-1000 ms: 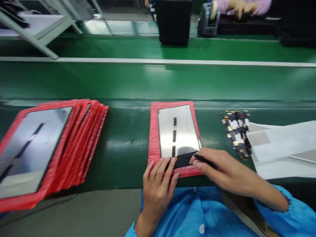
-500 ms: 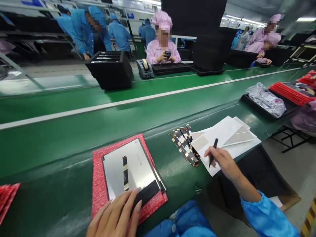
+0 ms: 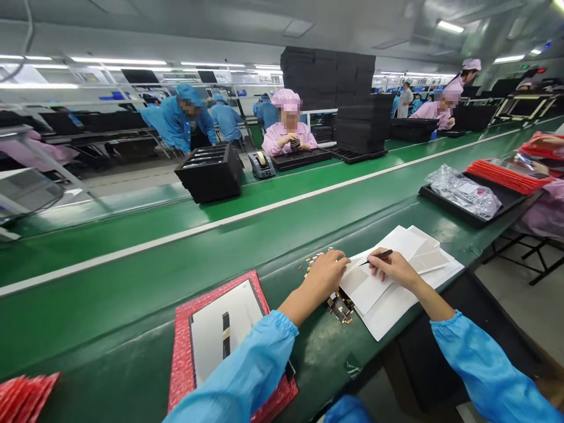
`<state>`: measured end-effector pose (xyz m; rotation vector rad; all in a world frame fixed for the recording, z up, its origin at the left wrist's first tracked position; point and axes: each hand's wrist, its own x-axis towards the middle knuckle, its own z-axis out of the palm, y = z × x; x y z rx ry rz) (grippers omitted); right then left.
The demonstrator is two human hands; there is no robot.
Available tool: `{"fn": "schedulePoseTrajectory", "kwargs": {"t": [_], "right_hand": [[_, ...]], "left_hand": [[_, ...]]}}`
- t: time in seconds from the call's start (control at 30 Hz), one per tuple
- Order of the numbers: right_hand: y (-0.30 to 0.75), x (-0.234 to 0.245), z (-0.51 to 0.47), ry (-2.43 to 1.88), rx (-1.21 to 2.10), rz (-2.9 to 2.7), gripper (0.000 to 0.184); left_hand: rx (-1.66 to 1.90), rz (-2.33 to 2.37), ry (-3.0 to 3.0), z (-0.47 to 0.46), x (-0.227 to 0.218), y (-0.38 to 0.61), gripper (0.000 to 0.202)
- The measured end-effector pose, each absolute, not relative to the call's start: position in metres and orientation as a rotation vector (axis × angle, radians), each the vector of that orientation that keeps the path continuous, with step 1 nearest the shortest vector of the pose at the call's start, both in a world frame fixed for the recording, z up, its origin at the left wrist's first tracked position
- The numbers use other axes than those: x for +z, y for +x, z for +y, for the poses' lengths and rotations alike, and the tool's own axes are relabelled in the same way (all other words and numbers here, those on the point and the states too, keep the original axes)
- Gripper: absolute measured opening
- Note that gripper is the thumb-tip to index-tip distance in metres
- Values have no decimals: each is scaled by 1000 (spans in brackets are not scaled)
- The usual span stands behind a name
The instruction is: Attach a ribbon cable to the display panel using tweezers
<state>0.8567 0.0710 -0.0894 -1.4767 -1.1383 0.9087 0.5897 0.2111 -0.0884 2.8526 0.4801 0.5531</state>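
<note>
On the near edge of the green bench, my left hand (image 3: 325,273) rests loosely curled on the pile of small flex cables (image 3: 337,302), while my right hand (image 3: 393,267) pinches black tweezers (image 3: 376,257) over the white backing sheets (image 3: 399,276). Behind my left sleeve lies the display panel (image 3: 215,335) on red bubble wrap (image 3: 180,352); a black tray (image 3: 473,214) of foil bags sits further right.

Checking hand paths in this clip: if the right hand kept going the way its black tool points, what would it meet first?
The right hand aims its black tool leftward over the white sheets. Going straight on, it would probably first meet the left hand, which rests on the pile of small flex strips. Depth is unclear.
</note>
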Motion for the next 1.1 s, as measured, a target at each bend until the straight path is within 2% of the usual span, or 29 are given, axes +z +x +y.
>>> {"fn": "schedulePoseTrajectory", "kwargs": {"t": [0.13,0.3,0.53,0.7,0.9,1.1], "right_hand": [[861,-97,70,-1468,920,-1161,71],[863,-93,71,-1440,965,-1170,72],[860,-73,63,-1409,1009,-1170,52],[860,-63,62,-1414,1052,-1173,50],[860,-56,60,-1425,1050,-1210,43],[857,-63,54,-1438,943,-1241,49]], "left_hand": [[355,510,2815,214,-96,612,42],[304,513,2798,214,-100,610,41],[326,514,2765,210,-98,603,48],[326,537,2747,208,-97,602,62],[327,555,2762,207,-96,603,59],[296,568,2792,205,-90,605,58]]}}
